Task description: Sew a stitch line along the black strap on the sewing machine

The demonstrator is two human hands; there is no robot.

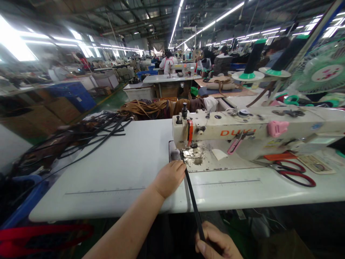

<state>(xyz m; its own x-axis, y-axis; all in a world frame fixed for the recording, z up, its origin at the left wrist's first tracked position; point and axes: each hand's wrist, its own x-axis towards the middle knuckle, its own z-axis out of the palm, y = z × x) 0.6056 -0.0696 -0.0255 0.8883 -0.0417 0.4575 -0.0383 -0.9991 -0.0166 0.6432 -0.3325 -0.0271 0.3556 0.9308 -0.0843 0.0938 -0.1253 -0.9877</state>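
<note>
A narrow black strap (pixel 192 192) runs from the needle area of a white sewing machine (pixel 205 131) down over the table's front edge. My left hand (pixel 170 178) is closed over the strap's far end, close beside the presser foot (pixel 185 153); its fingertips are partly hidden. Lower down, below the table edge, my right hand (pixel 217 241) grips the same strap between thumb and fingers. Between the two hands the strap looks straight and taut.
Red-handled scissors (pixel 293 172) lie right of the machine. Black straps (pixel 107 133) hang over the table's left side, above a blue basket (pixel 24 198). Brown straps (pixel 151 108) are heaped behind the table (pixel 129 162). A fan (pixel 320 72) and thread cones (pixel 253 59) stand at right.
</note>
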